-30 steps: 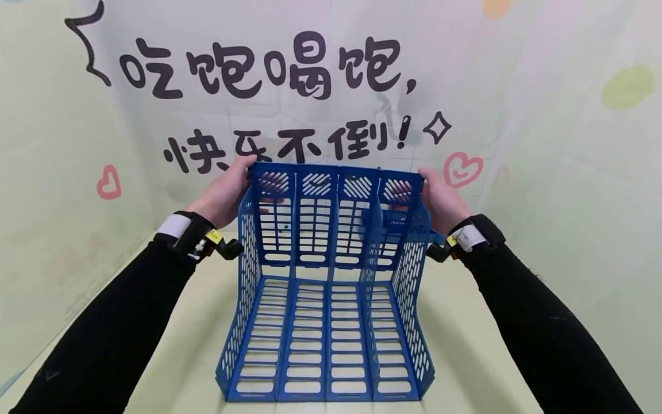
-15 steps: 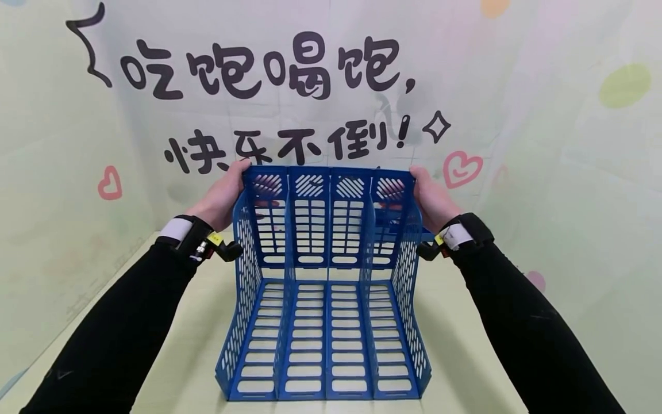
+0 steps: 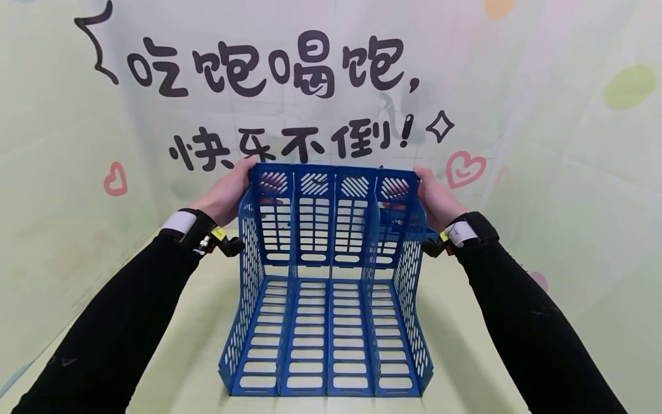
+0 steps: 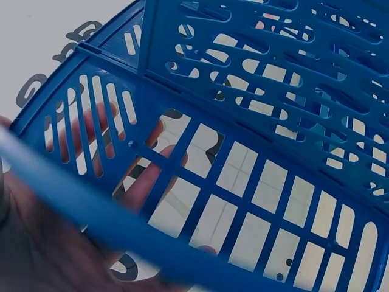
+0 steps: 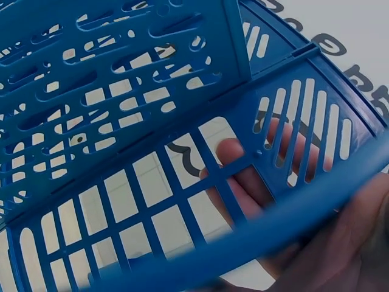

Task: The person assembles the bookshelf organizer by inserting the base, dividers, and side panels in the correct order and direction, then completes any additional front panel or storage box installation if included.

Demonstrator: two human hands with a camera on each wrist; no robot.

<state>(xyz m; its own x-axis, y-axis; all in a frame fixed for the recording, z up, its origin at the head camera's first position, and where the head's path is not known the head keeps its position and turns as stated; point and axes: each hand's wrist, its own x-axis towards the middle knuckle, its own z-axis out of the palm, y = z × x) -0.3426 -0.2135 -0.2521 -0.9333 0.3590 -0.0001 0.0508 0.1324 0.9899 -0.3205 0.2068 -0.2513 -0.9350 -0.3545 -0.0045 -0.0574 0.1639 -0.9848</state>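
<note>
A blue plastic file rack [image 3: 310,345] with several upright compartments stands on the table, its open front towards me. My left hand [image 3: 224,195] grips its upper left back corner. In the left wrist view, that hand's fingers [image 4: 149,182] show behind the slotted back panel [image 4: 200,182]. The opposite upper corner is held by my right hand [image 3: 437,198], whose fingers [image 5: 243,176] also lie behind the panel in the right wrist view. Each hand's thumb side is around the outer side wall. No files are seen in the compartments.
Behind the rack at the right, another blue piece [image 3: 393,221] shows partly through the slots; its kind is unclear. The pale tabletop [image 3: 196,345] extends on both sides. A printed cloth backdrop [image 3: 543,144] with dark lettering hangs behind.
The rack's top, with both hands on it, shifts slightly left and then back right, while the view itself also moves a little. Both hands keep their hold.
</note>
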